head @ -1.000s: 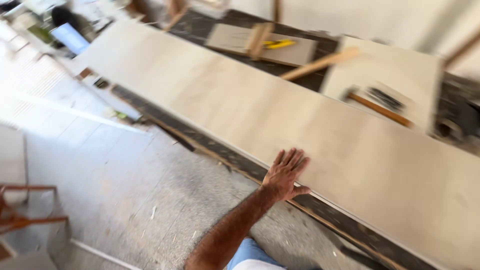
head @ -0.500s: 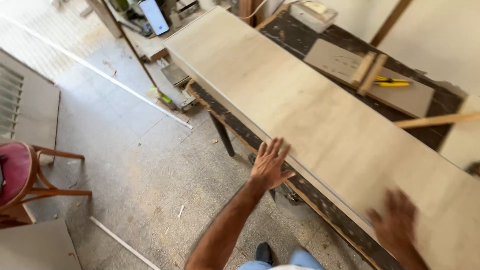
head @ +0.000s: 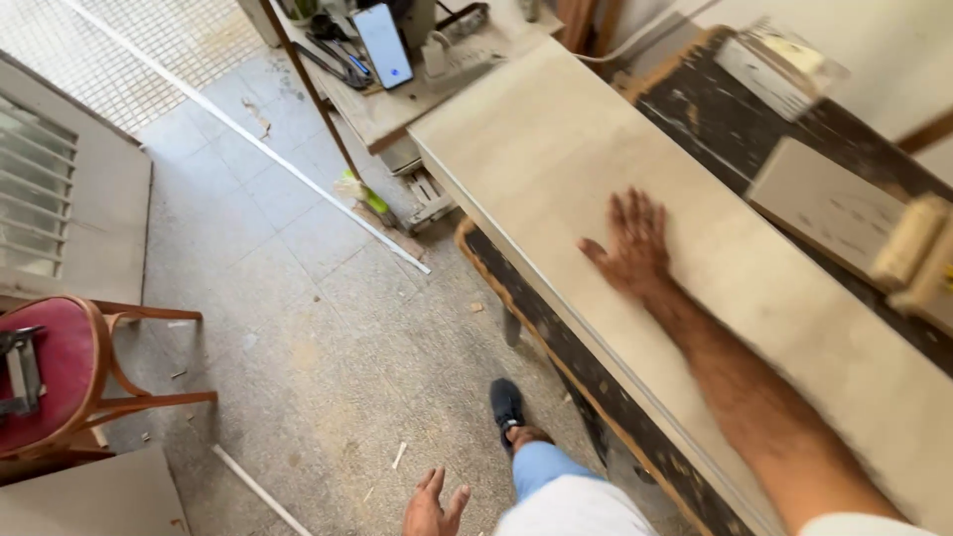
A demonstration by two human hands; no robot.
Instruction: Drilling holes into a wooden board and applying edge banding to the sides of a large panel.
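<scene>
A long pale wooden board (head: pixel 556 159) lies on a dark workbench (head: pixel 556 342) and runs from the upper middle to the lower right. My right hand (head: pixel 627 243) rests flat on the board, palm down, fingers spread, holding nothing. My left hand (head: pixel 433 506) hangs at the bottom edge over the floor, fingers apart and empty, next to my leg in light trousers and a dark shoe (head: pixel 507 405).
A cluttered side table (head: pixel 397 114) with a phone (head: pixel 383 45) stands past the board's far end. A red-seated wooden chair (head: pixel 55 372) is at the left. A white strip (head: pixel 258 139) lies across the tiled floor. A smaller board and wooden blocks (head: pixel 908 243) sit at the right.
The view has swung left along the board. My left hand has left the board's edge and dropped beside my leg. My right hand has come fully onto the board.
</scene>
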